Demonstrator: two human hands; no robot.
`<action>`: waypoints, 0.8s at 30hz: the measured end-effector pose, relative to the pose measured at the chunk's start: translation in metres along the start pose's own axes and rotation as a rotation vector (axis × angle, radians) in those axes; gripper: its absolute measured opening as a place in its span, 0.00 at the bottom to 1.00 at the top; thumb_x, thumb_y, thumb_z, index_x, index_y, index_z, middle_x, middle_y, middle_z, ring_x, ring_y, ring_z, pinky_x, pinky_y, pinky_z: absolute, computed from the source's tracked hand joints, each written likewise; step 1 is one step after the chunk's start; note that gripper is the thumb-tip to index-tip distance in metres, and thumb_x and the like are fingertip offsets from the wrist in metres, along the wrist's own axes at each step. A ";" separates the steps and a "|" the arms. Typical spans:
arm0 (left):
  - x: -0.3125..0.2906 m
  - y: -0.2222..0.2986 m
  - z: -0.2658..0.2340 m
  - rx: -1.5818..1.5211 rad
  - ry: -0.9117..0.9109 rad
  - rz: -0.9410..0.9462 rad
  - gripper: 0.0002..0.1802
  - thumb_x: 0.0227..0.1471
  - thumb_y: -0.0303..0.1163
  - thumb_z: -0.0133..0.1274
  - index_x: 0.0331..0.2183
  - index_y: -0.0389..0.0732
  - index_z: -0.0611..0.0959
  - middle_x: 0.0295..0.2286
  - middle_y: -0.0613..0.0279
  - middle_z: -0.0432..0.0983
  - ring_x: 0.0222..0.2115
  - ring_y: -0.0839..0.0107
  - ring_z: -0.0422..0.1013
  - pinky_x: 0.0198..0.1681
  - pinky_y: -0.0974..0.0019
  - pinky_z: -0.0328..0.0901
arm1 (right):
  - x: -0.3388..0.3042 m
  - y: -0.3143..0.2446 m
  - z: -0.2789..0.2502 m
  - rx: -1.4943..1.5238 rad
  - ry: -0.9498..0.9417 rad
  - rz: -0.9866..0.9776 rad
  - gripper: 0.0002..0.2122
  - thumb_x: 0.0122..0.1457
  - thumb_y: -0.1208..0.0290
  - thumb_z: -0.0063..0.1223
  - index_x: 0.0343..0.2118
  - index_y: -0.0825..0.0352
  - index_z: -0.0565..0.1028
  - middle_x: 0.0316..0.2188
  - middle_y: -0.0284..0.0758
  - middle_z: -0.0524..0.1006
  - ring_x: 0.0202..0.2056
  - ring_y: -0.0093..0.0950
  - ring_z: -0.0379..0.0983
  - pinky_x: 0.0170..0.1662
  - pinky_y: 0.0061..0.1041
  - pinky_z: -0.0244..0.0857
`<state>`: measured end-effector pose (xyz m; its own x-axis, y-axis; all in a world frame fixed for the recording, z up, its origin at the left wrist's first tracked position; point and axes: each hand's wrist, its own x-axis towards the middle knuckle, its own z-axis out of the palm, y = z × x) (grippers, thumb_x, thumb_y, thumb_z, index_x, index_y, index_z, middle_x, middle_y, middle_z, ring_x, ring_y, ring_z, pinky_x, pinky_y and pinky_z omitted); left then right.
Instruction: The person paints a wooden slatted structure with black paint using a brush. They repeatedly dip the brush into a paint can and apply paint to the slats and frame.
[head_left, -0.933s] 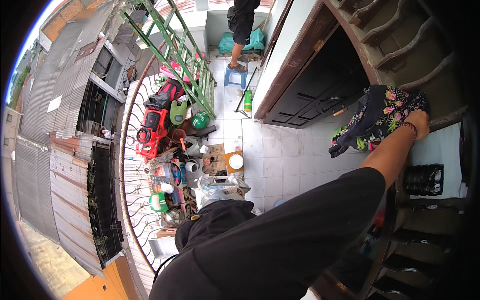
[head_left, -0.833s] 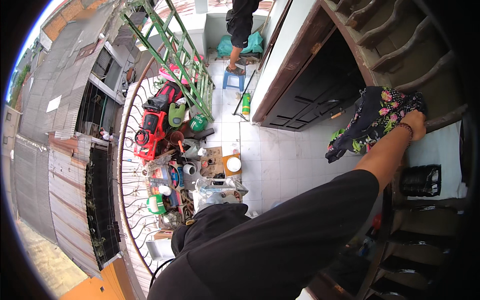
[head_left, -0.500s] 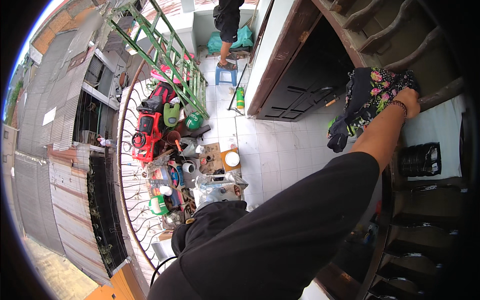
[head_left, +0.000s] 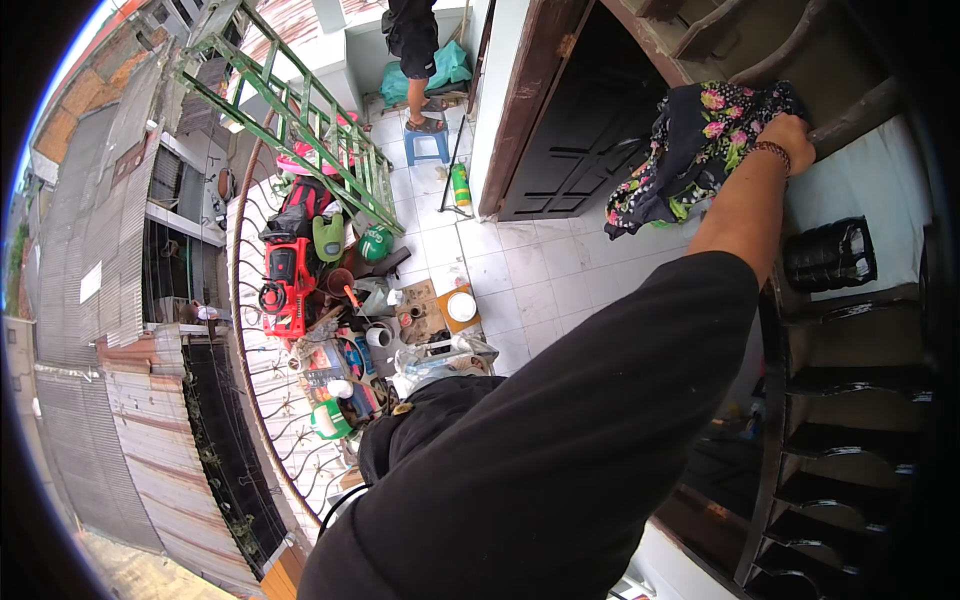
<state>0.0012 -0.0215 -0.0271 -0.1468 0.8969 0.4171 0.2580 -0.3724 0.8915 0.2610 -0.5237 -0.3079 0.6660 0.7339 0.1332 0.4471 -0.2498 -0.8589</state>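
Observation:
My right arm, in a black sleeve, stretches across to the upper right. My right hand [head_left: 790, 140], with a beaded bracelet at the wrist, is closed on a black floral cloth [head_left: 695, 140] with pink and green flowers. The cloth hangs loosely to the left of the hand, in front of a dark panelled door [head_left: 570, 120]. Brown wavy wooden bars [head_left: 855, 112] are right beside the fist. No part of my left hand shows.
Another person [head_left: 412, 50] stands on a blue stool [head_left: 427, 147] at the back. A green ladder [head_left: 290, 110] leans near the curved railing [head_left: 240, 300]. Below it are a red toy car [head_left: 288, 285] and a white bucket [head_left: 380, 335] among clutter. A black-wrapped bundle [head_left: 830, 253] lies right.
The floral cloth has swung and spread out wider below my right hand, which still grips it. The whole view has shifted a little.

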 end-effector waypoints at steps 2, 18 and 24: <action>0.012 -0.015 0.004 0.016 0.018 0.003 0.22 0.43 0.32 0.50 0.42 0.36 0.85 0.40 0.41 0.80 0.46 0.51 0.75 0.53 0.58 0.69 | -0.011 0.009 -0.012 -0.001 0.005 0.087 0.14 0.59 0.66 0.61 0.32 0.74 0.72 0.33 0.41 0.74 0.38 0.31 0.76 0.33 0.28 0.73; 0.015 -0.020 0.002 -0.072 -0.019 0.049 0.21 0.37 0.33 0.57 0.38 0.38 0.86 0.35 0.44 0.81 0.42 0.52 0.76 0.48 0.59 0.69 | -0.046 0.041 -0.046 0.014 0.121 0.351 0.16 0.57 0.64 0.63 0.30 0.74 0.72 0.31 0.40 0.75 0.32 0.28 0.76 0.27 0.22 0.73; 0.013 -0.016 -0.010 -0.128 -0.065 -0.018 0.24 0.33 0.33 0.60 0.39 0.38 0.86 0.34 0.44 0.82 0.40 0.53 0.77 0.46 0.60 0.70 | -0.027 0.045 -0.054 -0.026 0.219 0.330 0.18 0.56 0.62 0.64 0.30 0.74 0.72 0.29 0.38 0.77 0.27 0.26 0.76 0.21 0.18 0.72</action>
<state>-0.0148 -0.0063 -0.0344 -0.0867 0.9156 0.3926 0.1315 -0.3801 0.9155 0.2955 -0.5885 -0.3233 0.8867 0.4604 -0.0429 0.2013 -0.4678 -0.8606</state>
